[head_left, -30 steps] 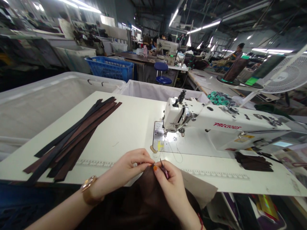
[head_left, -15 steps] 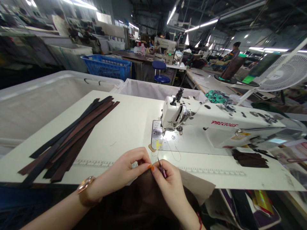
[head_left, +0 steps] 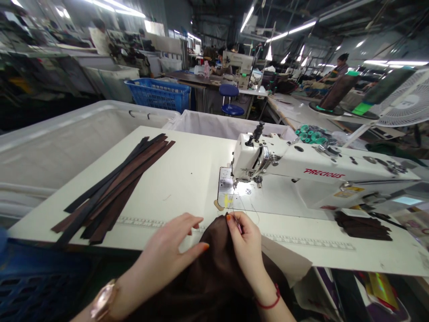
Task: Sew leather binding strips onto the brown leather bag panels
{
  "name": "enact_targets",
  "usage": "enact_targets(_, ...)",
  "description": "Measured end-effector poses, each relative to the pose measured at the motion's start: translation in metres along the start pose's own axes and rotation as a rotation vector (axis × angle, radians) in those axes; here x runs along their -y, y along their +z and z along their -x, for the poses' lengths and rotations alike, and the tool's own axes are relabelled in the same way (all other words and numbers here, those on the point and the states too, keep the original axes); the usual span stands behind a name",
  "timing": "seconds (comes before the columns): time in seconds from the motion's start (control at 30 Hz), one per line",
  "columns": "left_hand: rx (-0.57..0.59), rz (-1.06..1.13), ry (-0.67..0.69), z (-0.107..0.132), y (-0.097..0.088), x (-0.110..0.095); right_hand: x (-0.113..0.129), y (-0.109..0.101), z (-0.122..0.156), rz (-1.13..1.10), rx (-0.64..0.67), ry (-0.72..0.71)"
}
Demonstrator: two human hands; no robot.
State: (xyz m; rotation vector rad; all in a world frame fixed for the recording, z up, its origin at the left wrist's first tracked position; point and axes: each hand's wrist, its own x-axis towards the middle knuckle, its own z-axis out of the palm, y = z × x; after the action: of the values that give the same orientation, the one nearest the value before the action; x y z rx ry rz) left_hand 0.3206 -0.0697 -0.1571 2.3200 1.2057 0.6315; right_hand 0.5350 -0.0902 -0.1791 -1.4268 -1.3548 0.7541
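Observation:
My left hand [head_left: 167, 250] lies with fingers stretched out over the edge of a dark brown fabric piece [head_left: 214, 264] bunched at the table's near edge. My right hand [head_left: 246, 243] is closed, pinching the top of that fabric together with a small thread snipper [head_left: 237, 222]. Thin thread runs from the fabric toward the needle area of the white sewing machine [head_left: 301, 179], just beyond my right hand.
A pile of long brown and black strips [head_left: 114, 188] lies on the left of the white table [head_left: 181, 174]. Dark fabric pieces [head_left: 363, 226] sit at the right by the machine. White bins [head_left: 50, 143], a blue crate [head_left: 157, 94] and a fan [head_left: 405, 105] stand around.
My left hand has let go of its pinch and spread its fingers over the fabric. My right hand has shifted forward, closer to the machine's needle plate, with the fabric raised higher.

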Motion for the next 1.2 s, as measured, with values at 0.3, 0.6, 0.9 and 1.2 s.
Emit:
enact_targets(0.3,-0.102,0.215,-0.172,-0.015,0.021,-0.006,-0.009,-0.001,-0.006,-0.01,-0.03,0.033)
enact_targets(0.6,-0.217,0.186,-0.106,0.003,0.02,0.002,-0.012,0.001,-0.009,-0.026,-0.059,0.053)
enact_targets(0.9,0.149,1.084,-0.424,-0.01,0.038,-0.023,-0.001,-0.006,0.003,0.12,-0.157,-0.191)
enact_targets(1.2,0.099,0.905,-0.268,-0.01,0.026,-0.023,0.011,0.0,0.02,0.16,0.12,-0.363)
